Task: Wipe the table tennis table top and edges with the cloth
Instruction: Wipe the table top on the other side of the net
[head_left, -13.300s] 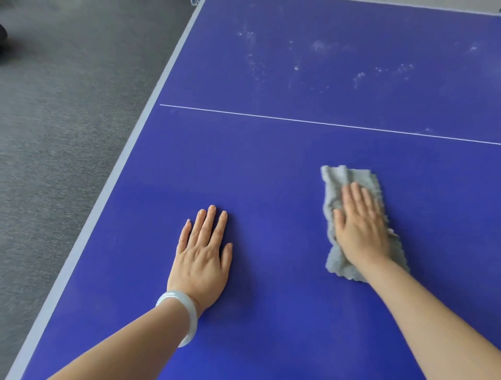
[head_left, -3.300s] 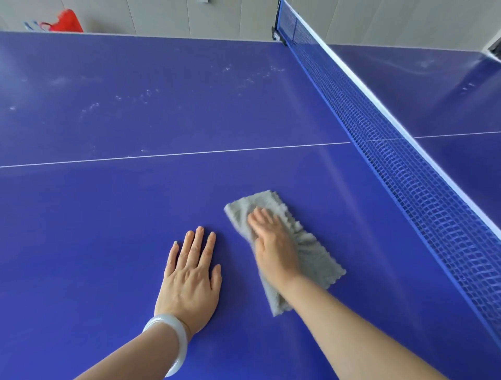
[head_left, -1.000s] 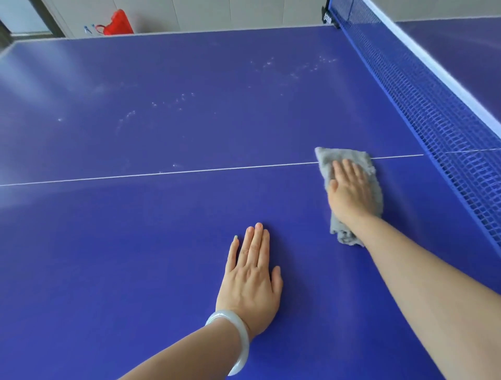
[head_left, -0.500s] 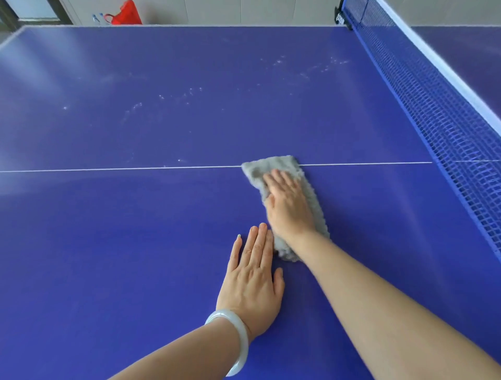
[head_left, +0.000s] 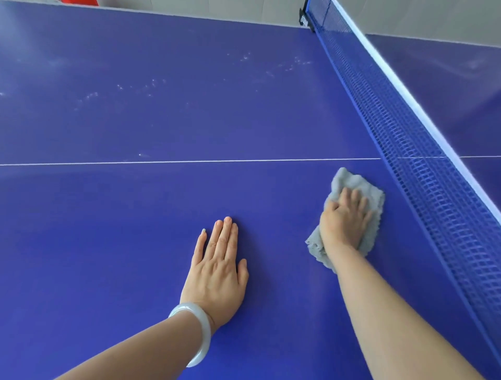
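Right of centre, near the net (head_left: 423,168), the cloth (head_left: 349,180) is pressed on the table top (head_left: 189,130) by the flat right hand (head_left: 343,222); left hand (head_left: 217,271) laid flat, fingers together; upper specks (head_left: 122,89), edges judged unwiped.

Cloth (head_left: 349,181) middle hidden under motion-blurred right hand (head_left: 344,222); red object (head_left: 81,2) cut by top edge.
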`<control>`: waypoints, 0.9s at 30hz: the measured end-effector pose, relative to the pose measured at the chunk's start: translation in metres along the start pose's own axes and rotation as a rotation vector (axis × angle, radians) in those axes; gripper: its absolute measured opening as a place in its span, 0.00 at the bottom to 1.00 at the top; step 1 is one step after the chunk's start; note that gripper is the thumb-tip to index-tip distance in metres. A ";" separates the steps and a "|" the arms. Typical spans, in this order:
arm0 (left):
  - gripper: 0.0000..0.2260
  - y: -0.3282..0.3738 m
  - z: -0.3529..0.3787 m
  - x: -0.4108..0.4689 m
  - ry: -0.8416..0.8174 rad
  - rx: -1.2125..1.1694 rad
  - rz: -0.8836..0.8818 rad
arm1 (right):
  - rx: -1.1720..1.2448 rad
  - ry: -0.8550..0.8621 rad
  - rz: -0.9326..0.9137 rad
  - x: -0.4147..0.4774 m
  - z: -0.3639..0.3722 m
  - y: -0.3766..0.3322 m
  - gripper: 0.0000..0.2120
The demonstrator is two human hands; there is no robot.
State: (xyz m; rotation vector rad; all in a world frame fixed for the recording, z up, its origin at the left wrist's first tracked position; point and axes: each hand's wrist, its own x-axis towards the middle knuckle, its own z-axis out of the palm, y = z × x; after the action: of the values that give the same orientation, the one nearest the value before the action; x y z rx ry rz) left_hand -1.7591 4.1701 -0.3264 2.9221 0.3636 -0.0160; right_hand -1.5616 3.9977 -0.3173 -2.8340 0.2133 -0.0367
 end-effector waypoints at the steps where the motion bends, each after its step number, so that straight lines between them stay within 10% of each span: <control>1: 0.30 0.001 -0.001 0.000 0.004 0.004 -0.001 | -0.011 -0.012 -0.135 -0.023 0.008 -0.004 0.25; 5: 0.31 0.000 -0.002 0.001 -0.004 -0.005 0.000 | -0.016 -0.127 -0.575 -0.046 -0.005 0.045 0.24; 13: 0.32 0.001 0.002 0.001 0.031 -0.017 -0.009 | -0.101 -0.016 0.025 -0.054 -0.038 0.108 0.27; 22: 0.28 0.000 0.003 0.002 0.052 -0.056 -0.021 | 0.164 -0.314 -0.702 -0.198 -0.040 0.109 0.27; 27: 0.27 -0.001 0.004 0.000 0.066 -0.064 -0.026 | -0.092 -0.090 -0.204 -0.133 -0.072 0.213 0.25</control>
State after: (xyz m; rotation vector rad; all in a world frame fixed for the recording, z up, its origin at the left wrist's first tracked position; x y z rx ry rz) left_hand -1.7591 4.1699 -0.3308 2.8600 0.4049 0.0873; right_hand -1.7268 3.7953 -0.3119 -2.9297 -0.0961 0.0582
